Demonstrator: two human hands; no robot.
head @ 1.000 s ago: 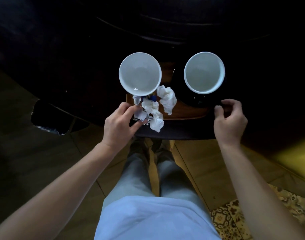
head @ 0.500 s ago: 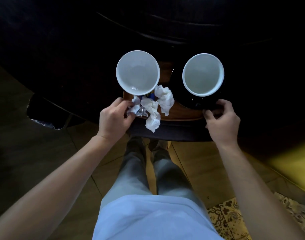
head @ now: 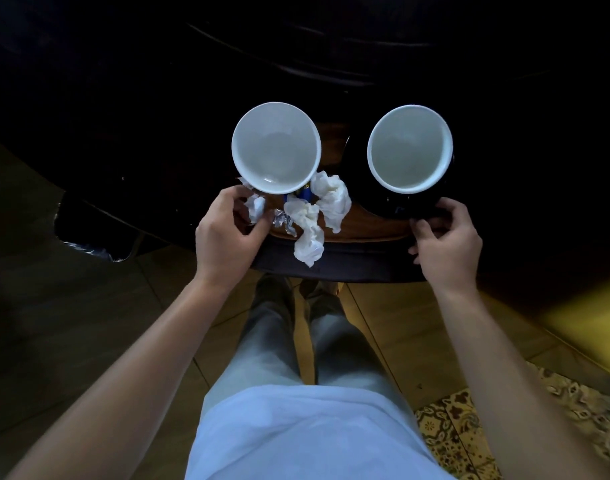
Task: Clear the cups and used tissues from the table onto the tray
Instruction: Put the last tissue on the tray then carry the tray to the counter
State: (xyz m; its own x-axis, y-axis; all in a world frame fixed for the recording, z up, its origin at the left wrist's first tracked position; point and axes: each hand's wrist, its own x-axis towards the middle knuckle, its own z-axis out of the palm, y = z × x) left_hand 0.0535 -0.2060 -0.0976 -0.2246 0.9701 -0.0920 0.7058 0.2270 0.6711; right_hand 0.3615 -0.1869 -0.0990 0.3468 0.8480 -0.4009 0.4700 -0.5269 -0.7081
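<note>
Two empty white cups stand on a brown wooden tray (head: 365, 227), the left cup (head: 275, 147) and the right cup (head: 410, 148), which has a dark outside. Crumpled white tissues (head: 331, 200) lie between them, and one hangs over the tray's near edge. A small tissue (head: 256, 207) and a foil wrapper (head: 283, 221) lie by the left cup. My left hand (head: 223, 237) grips the tray's left edge, thumb beside the foil. My right hand (head: 445, 240) is closed on the tray's right edge below the right cup.
The tray rests at the near edge of a very dark table (head: 158, 133). A dark bag with a shiny rim (head: 88, 242) sits low on the left. My legs, a wooden floor and a patterned rug (head: 469, 427) lie below.
My left hand has slid from the tissues to the tray's left edge. My right hand has moved in and closed on the right edge. The cups and tissues stay in place.
</note>
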